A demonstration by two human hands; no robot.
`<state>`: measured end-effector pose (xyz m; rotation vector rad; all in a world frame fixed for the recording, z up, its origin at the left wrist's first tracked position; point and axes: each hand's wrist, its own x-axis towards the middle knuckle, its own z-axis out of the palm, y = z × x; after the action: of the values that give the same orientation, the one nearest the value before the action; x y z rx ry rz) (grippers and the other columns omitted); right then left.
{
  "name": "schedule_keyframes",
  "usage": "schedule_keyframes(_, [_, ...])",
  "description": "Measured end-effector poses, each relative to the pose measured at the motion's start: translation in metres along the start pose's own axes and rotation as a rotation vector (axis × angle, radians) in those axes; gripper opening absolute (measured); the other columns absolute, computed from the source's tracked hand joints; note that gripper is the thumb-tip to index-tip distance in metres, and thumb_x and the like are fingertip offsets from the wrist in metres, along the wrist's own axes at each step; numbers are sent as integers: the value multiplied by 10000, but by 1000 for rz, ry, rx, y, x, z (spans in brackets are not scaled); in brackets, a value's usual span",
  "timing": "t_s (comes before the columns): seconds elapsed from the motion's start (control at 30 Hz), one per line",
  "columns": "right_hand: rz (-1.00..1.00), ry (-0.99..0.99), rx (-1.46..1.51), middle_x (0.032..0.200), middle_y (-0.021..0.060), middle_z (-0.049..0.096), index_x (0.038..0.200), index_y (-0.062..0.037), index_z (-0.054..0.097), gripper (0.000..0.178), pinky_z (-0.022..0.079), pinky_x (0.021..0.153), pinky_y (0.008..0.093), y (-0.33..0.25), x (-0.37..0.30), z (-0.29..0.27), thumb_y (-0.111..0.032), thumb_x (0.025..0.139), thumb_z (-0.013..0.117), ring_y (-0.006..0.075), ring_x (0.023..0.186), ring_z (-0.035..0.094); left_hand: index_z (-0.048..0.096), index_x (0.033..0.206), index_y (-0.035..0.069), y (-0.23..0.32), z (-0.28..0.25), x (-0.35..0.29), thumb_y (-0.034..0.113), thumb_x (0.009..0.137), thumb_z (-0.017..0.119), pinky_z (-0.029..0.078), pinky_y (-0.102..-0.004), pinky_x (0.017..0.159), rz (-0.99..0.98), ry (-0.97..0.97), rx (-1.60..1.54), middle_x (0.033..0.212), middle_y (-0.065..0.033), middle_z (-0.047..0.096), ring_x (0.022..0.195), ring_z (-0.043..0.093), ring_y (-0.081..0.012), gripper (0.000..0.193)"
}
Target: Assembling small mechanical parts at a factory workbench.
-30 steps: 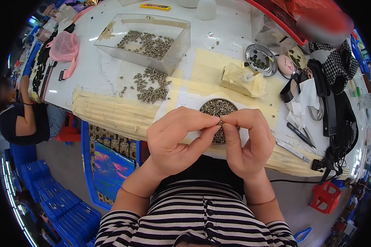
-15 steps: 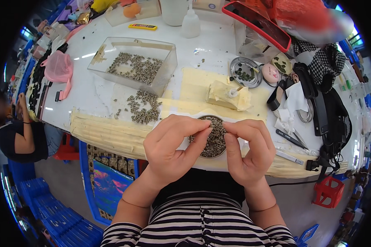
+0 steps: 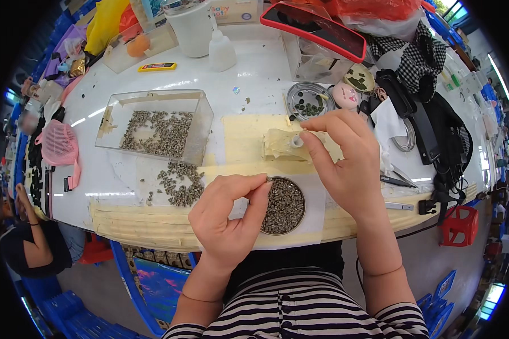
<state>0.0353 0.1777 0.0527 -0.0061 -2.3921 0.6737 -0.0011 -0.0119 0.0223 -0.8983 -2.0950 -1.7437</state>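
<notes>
A round metal dish (image 3: pixel 285 212) full of small grey metal pieces sits near the table's front edge. My left hand (image 3: pixel 223 217) is closed in a pinch over the dish's left rim; whatever its fingertips hold is too small to name. My right hand (image 3: pixel 350 161) is raised beyond the dish, thumb and forefinger pinched at a small white tube (image 3: pixel 297 141). That tube stands on a block wrapped in cream tape (image 3: pixel 277 148). I cannot make out what, if anything, is between the right fingertips.
Left of the dish, grey pieces (image 3: pixel 181 183) lie loose before a clear box (image 3: pixel 203 124) holding more. Behind are a white squeeze bottle (image 3: pixel 222 53), a yellow case (image 3: pixel 157 67) and a red-cased phone (image 3: pixel 316 31). Right stand a dish of dark green pieces (image 3: pixel 308 101) and tweezers (image 3: pixel 398 179).
My right hand has left the dish and moved up and away to the white tube on the taped block. My left hand stays pinched by the dish. The whole view has shifted.
</notes>
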Motion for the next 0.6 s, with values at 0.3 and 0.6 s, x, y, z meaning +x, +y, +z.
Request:
schedule_keyframes(0.3, [109, 261, 494, 913, 72, 640, 929, 14, 649, 81, 445, 795, 287, -22, -10, -10, 0, 854, 676, 177, 848, 561, 697, 916, -22, 0, -4, 0, -86, 758, 748, 502, -271, 622, 0, -19, -25, 791, -112, 693, 682, 651, -202, 178])
schedule_keyframes(0.6, [162, 83, 568, 875, 63, 639, 895, -2, 634, 73, 430, 769, 288, -24, -20, 5, -18, 847, 687, 186, 836, 541, 695, 909, -22, 2, -3, 2, -84, 758, 749, 501, -274, 616, -13, -34, -36, 789, -114, 690, 678, 650, -204, 173])
